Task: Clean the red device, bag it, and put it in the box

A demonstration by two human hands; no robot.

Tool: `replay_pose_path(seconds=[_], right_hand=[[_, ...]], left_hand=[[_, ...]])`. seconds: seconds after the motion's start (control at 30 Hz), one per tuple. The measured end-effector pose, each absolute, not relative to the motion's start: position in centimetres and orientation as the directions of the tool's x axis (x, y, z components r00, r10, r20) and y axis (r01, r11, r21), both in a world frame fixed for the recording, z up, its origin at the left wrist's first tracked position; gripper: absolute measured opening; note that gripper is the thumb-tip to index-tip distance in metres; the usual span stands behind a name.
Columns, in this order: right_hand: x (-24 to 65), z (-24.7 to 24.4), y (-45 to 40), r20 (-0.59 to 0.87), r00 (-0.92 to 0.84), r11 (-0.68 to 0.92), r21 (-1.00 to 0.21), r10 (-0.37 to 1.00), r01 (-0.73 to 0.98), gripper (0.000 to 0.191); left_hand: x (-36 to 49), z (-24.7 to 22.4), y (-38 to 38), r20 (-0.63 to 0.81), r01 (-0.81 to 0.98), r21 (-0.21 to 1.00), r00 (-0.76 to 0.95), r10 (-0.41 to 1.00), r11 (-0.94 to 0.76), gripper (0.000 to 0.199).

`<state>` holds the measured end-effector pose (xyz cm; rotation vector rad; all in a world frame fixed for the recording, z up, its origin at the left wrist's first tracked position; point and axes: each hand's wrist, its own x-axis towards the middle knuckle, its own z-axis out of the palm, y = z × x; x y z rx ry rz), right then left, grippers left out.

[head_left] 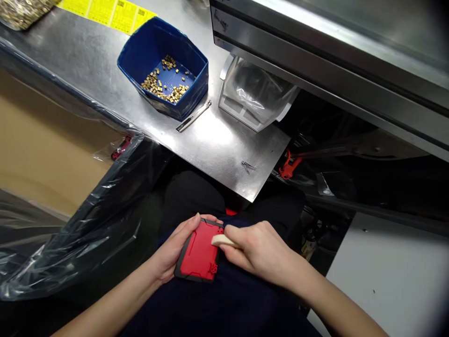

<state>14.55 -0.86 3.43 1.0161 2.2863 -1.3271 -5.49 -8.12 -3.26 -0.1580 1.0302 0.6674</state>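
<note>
Left hand point(171, 250) fingers grasp red-and-black case point(199, 252); right hand point(257, 248) fingers pinch cream stick point(221, 240) against its top edge.

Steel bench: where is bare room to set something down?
The steel bench is bare between the metal strip, small clip and near edge, and left of the blue bin. It is crowded by the bagged white tray under the machine.

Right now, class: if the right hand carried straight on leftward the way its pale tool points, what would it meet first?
Most likely the red rectangular plastic part, which the right hand already reaches with its pale cream stick; beyond lies the left hand.
</note>
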Motion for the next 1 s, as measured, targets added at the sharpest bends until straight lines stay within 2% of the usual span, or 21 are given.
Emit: replay_pose_path(seconds=[0.1,0.17,0.23,0.33,0.43,0.53,0.63,0.77,0.83,0.93,1.0], right_hand=[[14.3,3.7,-1.2,-0.539,-0.761,0.399,-0.649,0.361,0.648,0.029],[13.6,4.0,-1.0,-0.526,-0.763,0.437,-0.626,0.375,0.647,0.031],[12.7,4.0,0.0,-0.537,-0.685,0.411,-0.551,0.493,0.727,0.034],[10.9,2.9,3.4,-0.499,-0.504,0.263,-0.476,0.704,0.839,0.039],[9.0,0.7,7.9,-0.467,-0.377,0.168,-0.429,0.800,0.887,0.054],[9.1,-1.1,11.5,-0.481,-0.291,0.174,-0.273,0.827,0.946,0.065],[13.5,-1.9,13.0,-0.495,-0.162,0.139,-0.083,0.854,0.987,0.056],[23.3,-3.8,13.0,-0.586,0.053,0.076,0.192,0.809,0.978,0.044],[26.9,-5.7,12.7,-0.573,0.028,0.128,0.229,0.819,0.965,0.047],[29.5,-8.7,12.5,-0.545,-0.113,0.258,0.196,0.831,0.946,0.060],[30.1,-10.2,13.0,-0.527,-0.199,0.330,0.165,0.826,0.929,0.061]], left_hand=[[-5.3,-3.0,-7.6,-0.814,-0.576,0.255,0.306,0.494,0.776,0.050],[-5.2,-2.9,-7.4,-0.801,-0.589,0.263,0.309,0.513,0.765,0.052],[-5.4,-2.9,-7.3,-0.794,-0.620,0.206,0.346,0.500,0.757,0.053],[-6.0,-3.0,-7.4,-0.788,-0.701,0.106,0.373,0.489,0.706,0.056],[-6.8,-3.2,-7.7,-0.782,-0.774,0.095,0.331,0.528,0.626,0.059],[-7.3,-3.6,-8.3,-0.738,-0.811,0.083,0.341,0.582,0.579,0.056],[-7.5,-3.9,-9.4,-0.688,-0.843,0.069,0.347,0.638,0.533,0.055],[-7.8,-4.1,-10.5,-0.643,-0.855,0.090,0.342,0.685,0.511,0.065],[-8.0,-4.1,-10.8,-0.627,-0.845,0.107,0.352,0.695,0.524,0.071],[-8.0,-3.9,-11.0,-0.614,-0.822,0.137,0.367,0.699,0.552,0.076],[-7.7,-3.7,-11.0,-0.613,-0.809,0.158,0.370,0.699,0.566,0.076]])
